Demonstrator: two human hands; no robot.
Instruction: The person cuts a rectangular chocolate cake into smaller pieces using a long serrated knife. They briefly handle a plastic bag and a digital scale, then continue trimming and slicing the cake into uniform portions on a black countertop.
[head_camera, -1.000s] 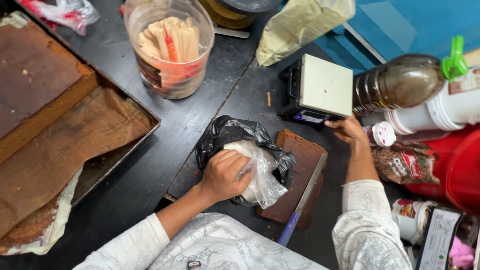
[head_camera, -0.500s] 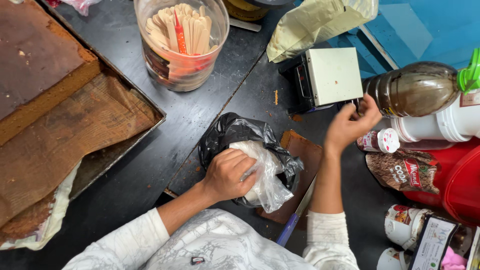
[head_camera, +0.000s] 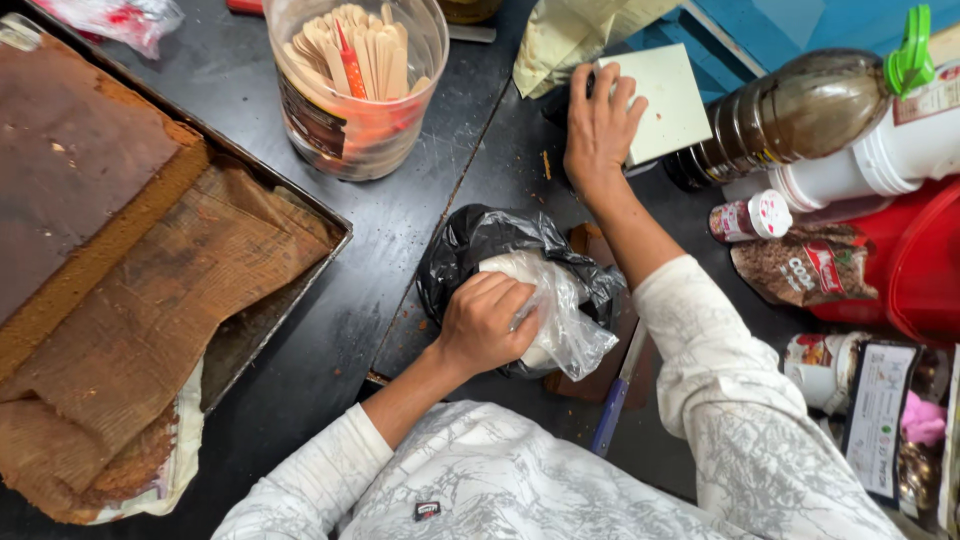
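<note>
Left hand (head_camera: 487, 322) clenched on clear bag (head_camera: 560, 310); right hand (head_camera: 598, 125) flat, fingers released, on white scale (head_camera: 668, 100). Risk: thin plastic tearing, contents spilling onto table (head_camera: 420, 230).

A clear tub of wooden sticks (head_camera: 355, 85) stands beside a baking tray (head_camera: 255, 330).

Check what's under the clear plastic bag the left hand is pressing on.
The clear bag rests in a black plastic bag on a brown board. The left hand covers part; contents unclear.
</note>
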